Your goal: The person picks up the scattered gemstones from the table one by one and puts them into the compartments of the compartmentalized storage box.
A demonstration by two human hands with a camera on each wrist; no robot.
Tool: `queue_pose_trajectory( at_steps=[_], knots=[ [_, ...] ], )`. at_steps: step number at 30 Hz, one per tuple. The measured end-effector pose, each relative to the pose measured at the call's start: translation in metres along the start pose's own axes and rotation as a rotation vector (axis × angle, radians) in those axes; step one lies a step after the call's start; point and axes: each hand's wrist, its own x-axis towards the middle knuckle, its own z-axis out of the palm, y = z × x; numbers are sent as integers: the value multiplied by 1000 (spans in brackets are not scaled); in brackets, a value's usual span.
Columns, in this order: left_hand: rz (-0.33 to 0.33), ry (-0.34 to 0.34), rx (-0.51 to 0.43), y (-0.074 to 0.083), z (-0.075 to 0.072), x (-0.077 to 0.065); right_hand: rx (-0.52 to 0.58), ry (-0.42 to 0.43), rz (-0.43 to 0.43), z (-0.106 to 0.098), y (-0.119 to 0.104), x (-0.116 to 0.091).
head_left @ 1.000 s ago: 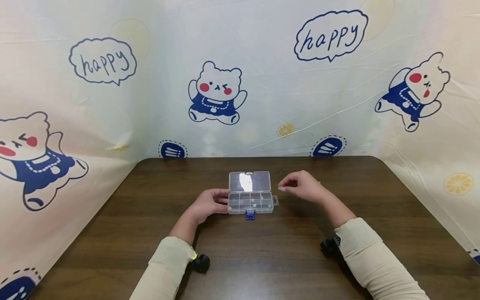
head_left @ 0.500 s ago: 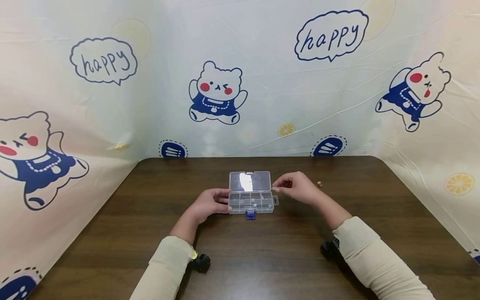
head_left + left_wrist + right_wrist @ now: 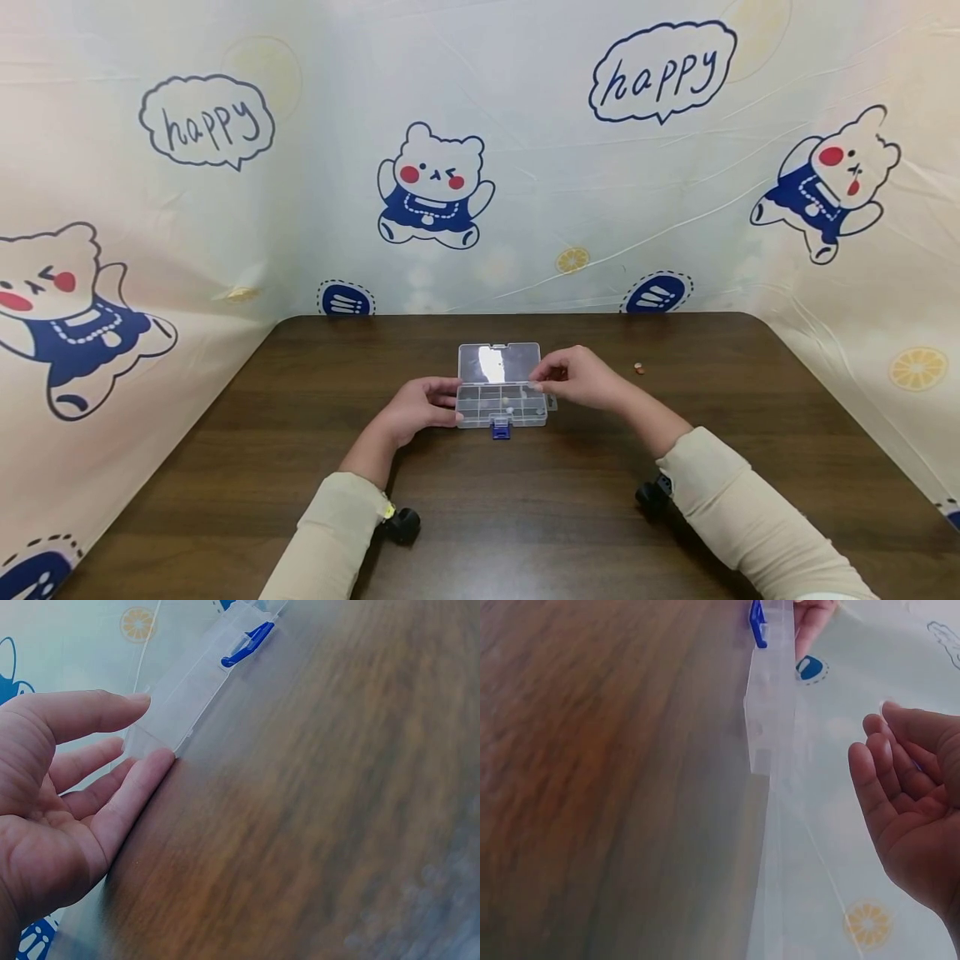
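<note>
The box (image 3: 480, 422) looks like clear, smooth plastic, its lid (image 3: 512, 363) at twelve o'clock glossy with glare, its blue latch (image 3: 501, 431) at six o'clock plastic too. The table (image 3: 480, 517) shows wood grain under a soft sheen; beyond its twelve o'clock edge, the backdrop (image 3: 540, 183) is creased, printed cloth, and the sleeve (image 3: 750, 508) at four o'clock matt cloth.

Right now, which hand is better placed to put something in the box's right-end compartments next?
Probably the right hand: its fingertips are at the right end of the box, pinching what looks like a small pale piece. The left hand holds the opposite end.
</note>
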Motion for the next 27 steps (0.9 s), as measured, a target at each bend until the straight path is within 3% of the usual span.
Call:
queue_pose_trajectory(
  at_steps=[27],
  knots=[
    [-6,-8,-10,1,0,0,9,-68,-56,12,-15,22]
  ],
)
